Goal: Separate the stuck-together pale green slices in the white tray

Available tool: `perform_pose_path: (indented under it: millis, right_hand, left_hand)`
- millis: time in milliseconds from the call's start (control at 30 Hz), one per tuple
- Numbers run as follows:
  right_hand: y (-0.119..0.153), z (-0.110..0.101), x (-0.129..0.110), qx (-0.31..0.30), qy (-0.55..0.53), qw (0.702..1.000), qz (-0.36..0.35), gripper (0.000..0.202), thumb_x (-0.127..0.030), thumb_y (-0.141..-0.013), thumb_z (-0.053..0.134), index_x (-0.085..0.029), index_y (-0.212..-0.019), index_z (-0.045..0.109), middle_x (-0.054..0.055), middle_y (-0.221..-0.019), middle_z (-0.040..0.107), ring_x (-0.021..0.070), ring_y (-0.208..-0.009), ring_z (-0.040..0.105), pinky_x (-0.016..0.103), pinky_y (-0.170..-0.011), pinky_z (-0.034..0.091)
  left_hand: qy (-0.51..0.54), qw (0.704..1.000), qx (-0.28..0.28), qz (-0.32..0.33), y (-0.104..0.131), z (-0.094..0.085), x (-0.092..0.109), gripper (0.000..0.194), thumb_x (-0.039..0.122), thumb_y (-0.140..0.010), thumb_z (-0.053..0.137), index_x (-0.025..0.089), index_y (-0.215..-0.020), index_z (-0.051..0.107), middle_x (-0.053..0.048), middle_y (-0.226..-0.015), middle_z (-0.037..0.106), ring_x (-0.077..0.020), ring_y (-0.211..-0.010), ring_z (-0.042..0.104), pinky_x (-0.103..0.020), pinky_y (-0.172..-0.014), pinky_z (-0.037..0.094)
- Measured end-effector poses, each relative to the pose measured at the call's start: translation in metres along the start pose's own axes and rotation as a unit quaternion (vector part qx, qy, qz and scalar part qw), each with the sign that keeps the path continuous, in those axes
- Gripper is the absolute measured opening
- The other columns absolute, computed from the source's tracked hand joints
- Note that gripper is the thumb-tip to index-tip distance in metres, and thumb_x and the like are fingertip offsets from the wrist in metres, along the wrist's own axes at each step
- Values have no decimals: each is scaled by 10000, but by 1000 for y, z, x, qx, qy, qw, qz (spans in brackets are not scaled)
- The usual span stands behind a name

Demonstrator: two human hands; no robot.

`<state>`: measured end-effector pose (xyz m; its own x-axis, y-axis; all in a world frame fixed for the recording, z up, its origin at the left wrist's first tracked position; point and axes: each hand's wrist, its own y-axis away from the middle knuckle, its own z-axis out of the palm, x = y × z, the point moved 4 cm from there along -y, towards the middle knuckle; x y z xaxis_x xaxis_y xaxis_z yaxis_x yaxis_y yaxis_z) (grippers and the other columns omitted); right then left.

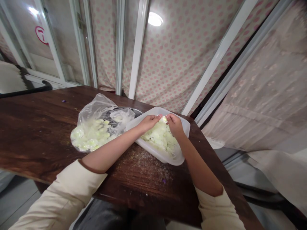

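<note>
Pale piece is up between both hands, over the white plastic tub, above the heap of pale green-white pieces inside it. Right hand: thumb and fingers pinched on the piece. Left hand: fingertips together, right at the piece's other edge; can't tell if they're clamped on it or only next to it. Left wrist crosses the tub's near-left rim, right forearm crosses the right side.

Tub sits on the dark wooden table. Clear plastic bag just left of the tub, more pale pieces in it; dark round dish partly hidden behind the bag. Fine crumbs scattered in front of the tub, plus a purple speck nearer the table's front edge
</note>
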<state>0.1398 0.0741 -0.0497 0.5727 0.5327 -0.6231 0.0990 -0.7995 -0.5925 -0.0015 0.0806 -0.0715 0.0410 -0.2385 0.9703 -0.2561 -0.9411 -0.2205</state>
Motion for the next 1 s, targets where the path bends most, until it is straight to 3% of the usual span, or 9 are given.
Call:
perform_pose_path:
  millis: [200,367,533,733,867,1000]
  right_hand:
    - [5,1,-21,-21,146,983,-111,262,-299,-834,376,-190,-601,429,0,-575,445,129,-574,404,254,-569,282]
    - [7,0,-27,24,277,954,-112,259,-296,-845,368,-193,-617,433,30,-602,464,148,-591,386,274,-564,228]
    - [7,0,-24,33,243,965,-93,284,-327,-858,343,-197,-614,406,21,-592,441,146,-581,372,270,-550,213]
    - [6,2,-22,-4,140,986,-95,299,-345,-859,329,-198,-605,388,-6,-567,409,132,-567,383,255,-564,266]
    - [6,2,-24,5,125,988,-94,296,-343,-851,345,-195,-603,410,-6,-567,411,131,-569,381,258,-571,265]
    - [6,3,-23,-6,121,988,-100,292,-335,-842,361,-189,-595,419,-8,-563,411,125,-565,375,254,-570,263]
  left_hand:
    - [-39,997,-40,44,-2,8,4,307,435,-661,573,145,-601,492,16,-580,480,-92,-579,453,-224,-560,323]
    - [-11,999,-27,30,-1,7,2,290,381,-667,576,157,-576,415,28,-556,463,-97,-590,490,-220,-560,324]
    - [26,999,-21,29,2,6,7,303,349,-660,586,161,-556,372,39,-548,440,-80,-575,466,-226,-581,344]
    - [99,993,-13,70,2,6,12,298,258,-619,626,153,-536,360,58,-544,389,-53,-565,444,-229,-633,401]
    - [131,990,-4,47,1,5,10,302,206,-609,638,152,-541,349,52,-538,417,-63,-588,497,-228,-632,423]
    - [151,988,-22,-18,4,5,8,254,137,-644,595,156,-581,350,42,-550,438,-67,-571,515,-199,-542,416]
